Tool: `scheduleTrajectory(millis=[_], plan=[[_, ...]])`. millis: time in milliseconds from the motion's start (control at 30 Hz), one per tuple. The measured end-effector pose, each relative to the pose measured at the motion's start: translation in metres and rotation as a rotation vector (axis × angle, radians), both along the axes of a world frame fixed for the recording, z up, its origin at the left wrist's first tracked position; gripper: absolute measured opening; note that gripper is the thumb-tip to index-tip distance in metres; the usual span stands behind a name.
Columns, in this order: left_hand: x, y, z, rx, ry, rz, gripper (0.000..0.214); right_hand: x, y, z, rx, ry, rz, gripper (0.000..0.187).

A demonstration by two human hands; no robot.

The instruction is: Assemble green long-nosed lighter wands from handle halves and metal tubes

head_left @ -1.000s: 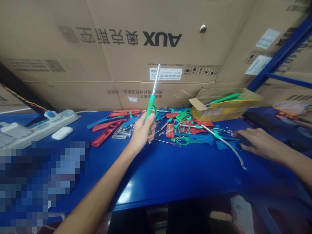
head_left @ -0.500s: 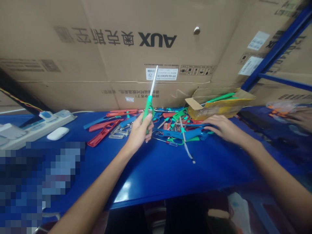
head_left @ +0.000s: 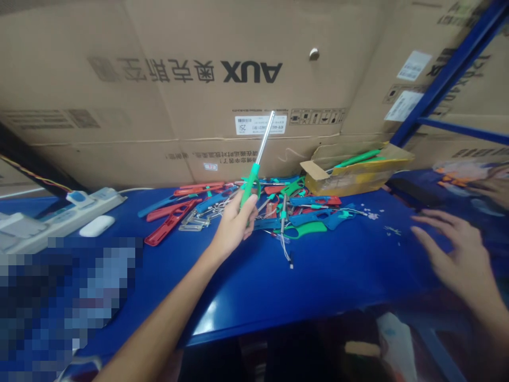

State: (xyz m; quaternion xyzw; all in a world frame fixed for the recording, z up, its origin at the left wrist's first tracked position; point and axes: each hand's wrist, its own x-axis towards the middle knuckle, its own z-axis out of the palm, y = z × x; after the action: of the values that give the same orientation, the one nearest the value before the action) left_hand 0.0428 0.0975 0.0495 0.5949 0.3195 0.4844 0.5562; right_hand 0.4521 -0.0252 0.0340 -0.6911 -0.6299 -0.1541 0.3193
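Observation:
My left hand (head_left: 235, 225) is closed around the green handle of a long-nosed lighter (head_left: 256, 164), whose metal tube points up and to the right. Behind it a pile of red, blue and green plastic lighter parts (head_left: 254, 204) lies on the blue table (head_left: 326, 276). A green handle piece (head_left: 308, 229) and a blue handle piece (head_left: 318, 218) lie at the pile's right edge, with a thin wire trailing forward. My right hand (head_left: 457, 254) hovers open over the table's right side, fingers spread, holding nothing.
Big cardboard boxes (head_left: 222, 90) wall off the back. A small open carton (head_left: 353, 172) with a green lighter stands at the back right. A white power strip (head_left: 59, 212) and white mouse (head_left: 96, 225) lie at the left. Another person's hand (head_left: 491, 185) shows at the far right.
My right hand pushed parts leftward into the pile, then pulled back to the right and opened. The lighter in my left hand tilted a little more to the right.

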Motion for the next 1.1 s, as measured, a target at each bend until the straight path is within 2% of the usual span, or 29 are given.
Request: scheduleTrajectory(millis=[100, 200, 367, 733, 867, 967, 1067, 1100], plan=[[0.003, -0.001, -0.001, 0.027, 0.018, -0.005, 0.029, 0.031, -0.016, -0.034, -0.050, 0.081, -0.096, 0.034], [0.004, 0.000, -0.004, 0.064, 0.036, 0.001, 0.029, 0.044, -0.012, -0.053, -0.095, 0.103, -0.087, 0.039], [0.002, 0.003, -0.007, 0.111, 0.065, 0.019, 0.030, 0.044, 0.001, -0.048, -0.202, 0.138, 0.004, 0.036], [0.003, 0.000, -0.001, 0.082, -0.001, 0.074, 0.030, 0.038, 0.009, -0.032, -0.302, 0.128, 0.036, 0.034], [0.003, -0.002, 0.001, 0.066, -0.015, 0.057, 0.031, 0.010, 0.013, -0.024, -0.241, 0.127, 0.082, 0.034], [0.001, -0.001, -0.001, 0.041, -0.019, 0.041, 0.037, -0.033, 0.025, -0.014, -0.175, 0.138, 0.179, 0.028], [0.000, 0.000, -0.008, 0.018, -0.025, 0.028, 0.039, -0.089, 0.055, 0.001, -0.145, 0.107, 0.361, 0.026], [0.000, 0.000, -0.010, 0.014, -0.030, 0.021, 0.037, -0.108, 0.069, 0.006, -0.144, 0.077, 0.465, 0.025]])
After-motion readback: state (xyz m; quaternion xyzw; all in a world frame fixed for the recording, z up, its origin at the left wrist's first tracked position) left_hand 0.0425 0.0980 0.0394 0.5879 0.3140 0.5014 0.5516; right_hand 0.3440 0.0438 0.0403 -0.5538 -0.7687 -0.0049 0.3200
